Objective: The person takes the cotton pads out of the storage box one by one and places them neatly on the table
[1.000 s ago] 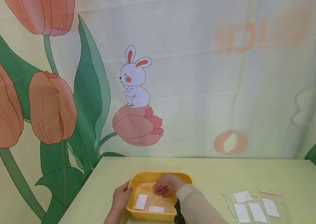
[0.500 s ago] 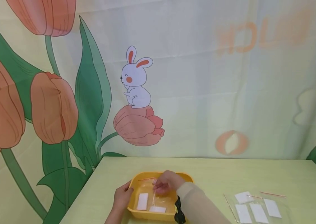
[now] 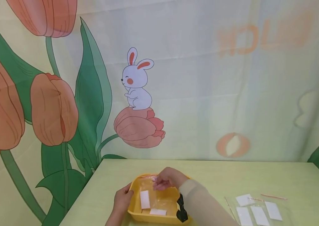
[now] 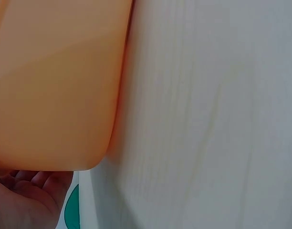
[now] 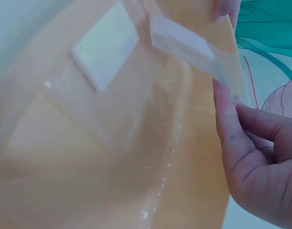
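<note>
A yellow plastic basin (image 3: 148,217) sits on the table, and my left hand (image 3: 122,200) grips its left rim, thumb on the inner side. In the left wrist view the basin's outer wall (image 4: 60,105) hides most of that hand. My right hand (image 3: 168,179) is inside the far part of the basin, pinching a clear zip bag (image 5: 227,67) between thumb and fingertips. That bag has a red seal line and a flat white block (image 3: 145,199) in it, and it stands raised at an angle. Another clear bag with a white block (image 3: 158,212) lies on the basin floor.
Several clear zip bags (image 3: 259,215) with red seals and white blocks lie on the table (image 3: 210,179) to the right of the basin. Behind the table's far edge hangs a printed cloth (image 3: 193,94) with tulips and a rabbit.
My right hand has risen slightly toward the basin's far rim, lifting the pinched bag's edge. The white block in that bag has shifted up and tilted. My left hand keeps its grip.
</note>
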The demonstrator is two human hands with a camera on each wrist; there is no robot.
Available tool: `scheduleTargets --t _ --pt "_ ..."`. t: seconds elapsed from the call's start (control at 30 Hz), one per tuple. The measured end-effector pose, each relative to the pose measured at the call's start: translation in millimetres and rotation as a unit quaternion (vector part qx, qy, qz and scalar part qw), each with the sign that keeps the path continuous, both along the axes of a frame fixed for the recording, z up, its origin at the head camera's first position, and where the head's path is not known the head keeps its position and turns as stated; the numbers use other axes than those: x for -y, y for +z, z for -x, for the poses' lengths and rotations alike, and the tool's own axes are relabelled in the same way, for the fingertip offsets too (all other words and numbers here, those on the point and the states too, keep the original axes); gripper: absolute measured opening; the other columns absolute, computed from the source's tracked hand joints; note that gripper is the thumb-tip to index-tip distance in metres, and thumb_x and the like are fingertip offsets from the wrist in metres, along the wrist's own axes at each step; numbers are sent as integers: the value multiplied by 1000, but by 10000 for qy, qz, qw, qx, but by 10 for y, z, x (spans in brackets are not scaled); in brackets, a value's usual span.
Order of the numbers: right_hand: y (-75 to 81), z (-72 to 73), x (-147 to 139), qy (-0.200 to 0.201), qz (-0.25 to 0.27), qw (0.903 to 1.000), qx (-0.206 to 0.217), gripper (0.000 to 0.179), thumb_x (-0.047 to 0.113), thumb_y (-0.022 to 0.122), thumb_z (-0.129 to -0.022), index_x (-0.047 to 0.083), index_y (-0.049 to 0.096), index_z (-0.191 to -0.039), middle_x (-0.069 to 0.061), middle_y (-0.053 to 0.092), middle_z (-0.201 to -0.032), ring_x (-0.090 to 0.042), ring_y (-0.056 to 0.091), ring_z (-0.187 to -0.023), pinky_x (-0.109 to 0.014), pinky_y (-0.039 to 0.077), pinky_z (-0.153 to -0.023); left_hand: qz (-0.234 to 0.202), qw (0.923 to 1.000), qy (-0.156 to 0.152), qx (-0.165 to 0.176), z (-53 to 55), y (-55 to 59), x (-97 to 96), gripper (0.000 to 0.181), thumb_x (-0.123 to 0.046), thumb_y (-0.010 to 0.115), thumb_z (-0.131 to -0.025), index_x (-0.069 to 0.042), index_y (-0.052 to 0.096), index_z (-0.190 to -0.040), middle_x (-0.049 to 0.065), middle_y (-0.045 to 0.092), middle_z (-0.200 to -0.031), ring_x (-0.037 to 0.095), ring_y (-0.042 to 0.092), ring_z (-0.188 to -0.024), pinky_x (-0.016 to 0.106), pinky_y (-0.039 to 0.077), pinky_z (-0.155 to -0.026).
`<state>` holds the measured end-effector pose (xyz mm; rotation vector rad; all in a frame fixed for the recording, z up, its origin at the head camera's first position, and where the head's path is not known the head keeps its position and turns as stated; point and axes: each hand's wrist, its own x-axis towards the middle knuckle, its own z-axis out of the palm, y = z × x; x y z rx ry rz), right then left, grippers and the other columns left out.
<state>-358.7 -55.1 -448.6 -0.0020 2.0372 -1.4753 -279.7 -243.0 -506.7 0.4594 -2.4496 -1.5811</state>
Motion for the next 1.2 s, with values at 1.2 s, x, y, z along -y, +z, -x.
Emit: scheduleTargets --t 1.2 --pt "318 -162 -307 463 657 9949 -610 26 7 60 -100 -5 71 -120 -7 77 -85 -9 71 -68 -28 65 -71 -32 9998 99 179 -1 33 -41 43 -1 51 -96 10 57 -137 31 59 -139 33 68 -110 38 62 -85"
